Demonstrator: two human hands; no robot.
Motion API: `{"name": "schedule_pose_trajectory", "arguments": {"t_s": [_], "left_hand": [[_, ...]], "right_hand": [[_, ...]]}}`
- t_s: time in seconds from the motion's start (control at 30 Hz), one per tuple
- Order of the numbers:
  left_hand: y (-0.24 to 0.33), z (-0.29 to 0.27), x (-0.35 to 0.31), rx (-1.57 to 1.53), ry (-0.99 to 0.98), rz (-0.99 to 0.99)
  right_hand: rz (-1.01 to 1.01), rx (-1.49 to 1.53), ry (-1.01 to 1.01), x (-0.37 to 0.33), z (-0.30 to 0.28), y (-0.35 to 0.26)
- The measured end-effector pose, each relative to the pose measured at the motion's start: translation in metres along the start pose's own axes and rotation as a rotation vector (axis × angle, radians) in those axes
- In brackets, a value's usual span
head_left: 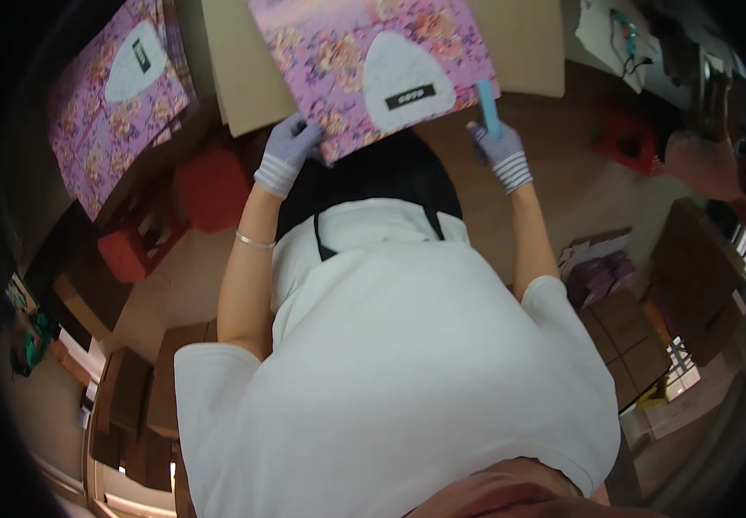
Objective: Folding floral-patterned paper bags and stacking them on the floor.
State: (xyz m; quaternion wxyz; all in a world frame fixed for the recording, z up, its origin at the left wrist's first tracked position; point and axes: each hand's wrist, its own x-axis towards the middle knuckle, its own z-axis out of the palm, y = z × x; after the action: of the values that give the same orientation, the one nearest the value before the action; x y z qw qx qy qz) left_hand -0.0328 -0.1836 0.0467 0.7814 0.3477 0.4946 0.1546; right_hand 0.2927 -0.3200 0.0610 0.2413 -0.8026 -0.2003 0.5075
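A purple floral printed sheet [325, 65] with a pale rounded-triangle panel and a small black label lies tilted in front of me on tan cardboard [533, 43]. My left hand [291, 147], in a lavender glove with a striped cuff, has its fingers closed on the sheet's near left corner. At the near right corner is my right hand [502, 151], gloved the same way. It is closed round a flat light-blue strip-shaped tool [488, 108], whose far end reaches the sheet's edge. The tool's lower part is hidden in the fingers.
More purple floral sheets [88, 142] are stacked on the left. Red plastic stools [209, 190] stand below them. Another person's arm [701, 164] shows at the right, near a red crate [628, 142]. Cardboard boxes [623, 345] stand behind me on both sides.
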Motion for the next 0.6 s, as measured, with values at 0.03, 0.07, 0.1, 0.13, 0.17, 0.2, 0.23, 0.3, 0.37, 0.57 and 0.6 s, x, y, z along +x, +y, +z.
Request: {"name": "schedule_pose_trajectory", "arguments": {"t_s": [0.03, 0.07, 0.1, 0.13, 0.17, 0.2, 0.23, 0.3, 0.37, 0.57, 0.6], "left_hand": [[0.000, 0.000, 0.008, 0.012, 0.031, 0.033], [-0.013, -0.016, 0.020, 0.005, 0.034, 0.127], [-0.012, -0.023, 0.024, -0.003, 0.038, 0.211], [-0.012, -0.030, 0.028, -0.008, 0.068, 0.231], [0.003, -0.023, 0.025, -0.029, 0.117, 0.176], [0.019, -0.014, 0.021, -0.050, 0.173, 0.127], [0.035, -0.002, 0.022, 0.068, 0.237, 0.189], [0.021, -0.003, 0.044, -0.040, 0.273, 0.373], [0.041, 0.010, 0.051, 0.013, 0.302, 0.165], [0.052, 0.021, 0.030, 0.235, 0.482, 0.559], [0.050, 0.021, 0.022, 0.068, 0.411, 0.667]], "right_hand": [[-0.031, -0.037, -0.030, 0.001, -0.006, -0.003], [-0.204, -0.272, -0.077, 0.006, -0.011, -0.009], [-0.370, -0.507, -0.123, 0.006, -0.016, -0.019], [-0.365, -0.579, -0.177, 0.010, -0.031, -0.035], [-0.360, -0.651, -0.236, 0.012, -0.050, -0.053], [-0.371, -0.643, -0.085, 0.021, -0.076, -0.050], [-0.393, -0.618, 0.057, 0.043, -0.108, -0.039], [-0.211, -0.439, 0.156, 0.116, -0.196, -0.025], [-0.241, -0.416, 0.445, 0.174, -0.265, -0.024], [-0.186, -0.739, 0.560, 0.285, -0.297, -0.052], [-0.098, -0.751, 0.463, 0.293, -0.287, -0.063]]}}
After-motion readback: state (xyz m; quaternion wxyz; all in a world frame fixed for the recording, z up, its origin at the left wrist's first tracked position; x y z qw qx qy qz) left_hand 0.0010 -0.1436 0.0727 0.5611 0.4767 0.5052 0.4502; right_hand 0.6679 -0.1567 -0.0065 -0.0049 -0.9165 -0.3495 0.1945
